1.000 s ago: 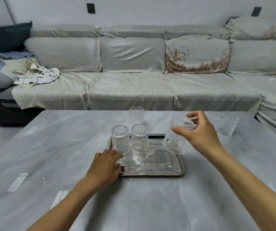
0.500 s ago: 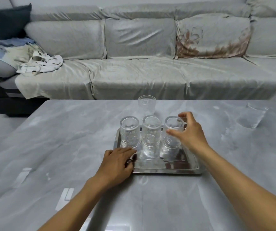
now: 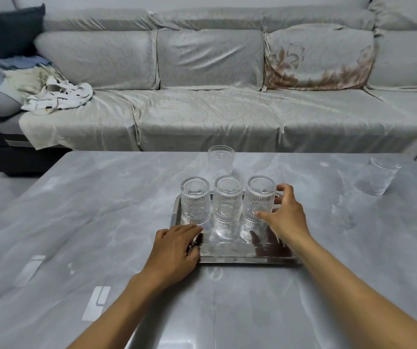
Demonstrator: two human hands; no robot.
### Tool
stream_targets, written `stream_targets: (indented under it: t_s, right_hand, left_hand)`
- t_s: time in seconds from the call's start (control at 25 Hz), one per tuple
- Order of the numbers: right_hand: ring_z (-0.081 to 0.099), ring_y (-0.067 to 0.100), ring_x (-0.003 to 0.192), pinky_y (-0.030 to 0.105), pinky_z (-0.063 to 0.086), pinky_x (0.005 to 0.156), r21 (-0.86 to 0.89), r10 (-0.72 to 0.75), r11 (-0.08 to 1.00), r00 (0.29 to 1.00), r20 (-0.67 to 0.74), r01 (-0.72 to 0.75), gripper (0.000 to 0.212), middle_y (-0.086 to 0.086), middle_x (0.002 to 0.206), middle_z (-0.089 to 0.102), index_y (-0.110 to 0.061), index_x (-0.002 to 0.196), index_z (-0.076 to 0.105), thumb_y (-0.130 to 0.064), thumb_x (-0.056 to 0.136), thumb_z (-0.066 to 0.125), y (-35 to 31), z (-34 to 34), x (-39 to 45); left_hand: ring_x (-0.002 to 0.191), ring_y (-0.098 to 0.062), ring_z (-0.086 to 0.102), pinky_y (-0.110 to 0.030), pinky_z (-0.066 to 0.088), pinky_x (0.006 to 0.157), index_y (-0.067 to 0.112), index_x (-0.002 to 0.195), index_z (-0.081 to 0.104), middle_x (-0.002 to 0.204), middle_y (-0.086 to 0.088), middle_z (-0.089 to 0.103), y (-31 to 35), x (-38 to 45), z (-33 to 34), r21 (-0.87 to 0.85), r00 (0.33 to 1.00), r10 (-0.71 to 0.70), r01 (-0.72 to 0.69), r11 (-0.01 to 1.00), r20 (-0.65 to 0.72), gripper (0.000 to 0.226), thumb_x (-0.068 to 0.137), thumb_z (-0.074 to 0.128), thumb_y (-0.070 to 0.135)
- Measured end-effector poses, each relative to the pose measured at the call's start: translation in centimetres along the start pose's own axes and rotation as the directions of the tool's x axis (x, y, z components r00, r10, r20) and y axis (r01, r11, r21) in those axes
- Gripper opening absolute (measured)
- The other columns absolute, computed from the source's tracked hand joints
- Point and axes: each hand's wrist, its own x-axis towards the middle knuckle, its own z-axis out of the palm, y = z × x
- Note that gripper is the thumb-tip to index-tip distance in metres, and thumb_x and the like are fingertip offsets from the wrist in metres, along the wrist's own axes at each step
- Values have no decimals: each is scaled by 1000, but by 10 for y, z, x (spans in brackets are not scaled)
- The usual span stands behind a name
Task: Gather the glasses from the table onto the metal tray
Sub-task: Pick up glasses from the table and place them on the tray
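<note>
Standing upright in a row on the metal tray [image 3: 230,259], three glasses are gathered, the rightmost glass [image 3: 259,201] loosely cupped by the spread right hand [image 3: 285,217], the tray's corner steadied by the flat left hand [image 3: 174,248]; the far glass [image 3: 220,161] and the right-edge glass [image 3: 378,178] are judged next, each needing a reach.

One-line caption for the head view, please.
Right hand at the third glass on the tray, left hand on its corner; two glasses wait on the table.
</note>
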Motion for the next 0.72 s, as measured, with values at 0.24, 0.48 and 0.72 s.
stream_targets:
  t_s: [0.24,0.48,0.72]
  right_hand:
    - [64,25,103,44,54,87,26,-20,999,1000,19,20,75,4,124,64,-23,126,39,-22,67,85,7,5,-3]
    - [55,13,114,25,42,88,164,-21,986,1000,-9,23,73,-6,131,54,-27,130,41,-27,70,83,11,-33,-63]
    - [37,20,137,18,24,105,-76,-61,996,993,-100,54,76,1,149,41,-17,142,38,-29,76,75,50,-122,-138]
  left_hand:
    - [116,-15,51,-30,20,83,32,117,57,121,10,60,1,-2,0,-4,1000,18,-18,1000,-6,38,82,43,30]
    - [129,-23,49,-32,35,102,22,133,54,139,-1,56,33,-12,-8,-120,997,-9,0,993,-78,48,84,57,25]
    - [147,-24,18,-39,18,116,29,151,17,161,-4,17,153,-14,-3,-88,964,241,-251,964,-113,79,85,58,38]
